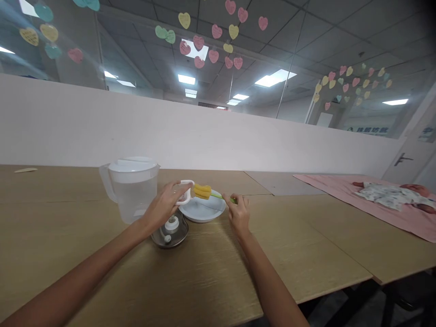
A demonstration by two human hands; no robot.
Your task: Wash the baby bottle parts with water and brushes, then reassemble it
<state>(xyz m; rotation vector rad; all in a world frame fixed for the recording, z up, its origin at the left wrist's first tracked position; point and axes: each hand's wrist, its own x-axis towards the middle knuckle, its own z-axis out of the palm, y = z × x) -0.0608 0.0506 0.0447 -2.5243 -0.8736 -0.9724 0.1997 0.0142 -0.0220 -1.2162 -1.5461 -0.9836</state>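
Observation:
My left hand (163,201) is closed around a clear baby bottle with a white rim (187,194), tipped on its side so the mouth faces right. In my right hand (239,214) is the thin green handle of a sponge bottle brush. The brush's yellow sponge head (202,191) points left, right at the bottle's mouth; whether its tip is inside I cannot tell. Both are held over a white basin (204,215). Below my left wrist sits a metal bowl (183,234) holding a white bottle collar with a teat (172,223) and a small white part.
A lidded clear pitcher (138,193) stands left of my left hand. On the right, a small figure in patterned clothes (381,194) lies on a pink cloth (335,195). A thin pale strip (26,170) lies far left. A white wall (218,136) borders the table's back.

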